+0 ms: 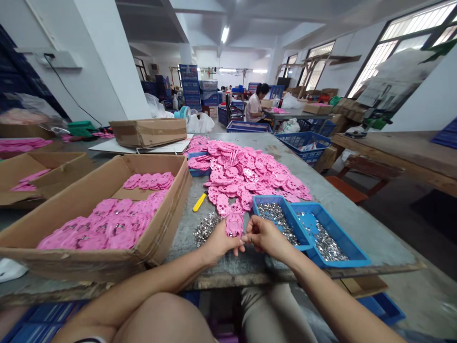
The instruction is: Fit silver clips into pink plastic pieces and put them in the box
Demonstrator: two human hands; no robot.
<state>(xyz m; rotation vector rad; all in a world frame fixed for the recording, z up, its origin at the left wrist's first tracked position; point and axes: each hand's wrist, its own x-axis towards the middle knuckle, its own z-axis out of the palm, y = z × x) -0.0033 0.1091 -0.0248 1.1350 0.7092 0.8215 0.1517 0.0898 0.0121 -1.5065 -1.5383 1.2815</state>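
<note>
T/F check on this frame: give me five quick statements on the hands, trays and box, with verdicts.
1. The left hand holds a pink piece. True.
2. The two blue trays hold pink parts. False: they hold small metal bits.
3. The cardboard box left of the hands is empty. False: rows of pink pieces lie inside it.
4. A yellow tool lies on the table beside the pink pile. True.
5. The right hand rests in a tray. False: its fingertips are at the held piece's edge, left of the trays.
</note>
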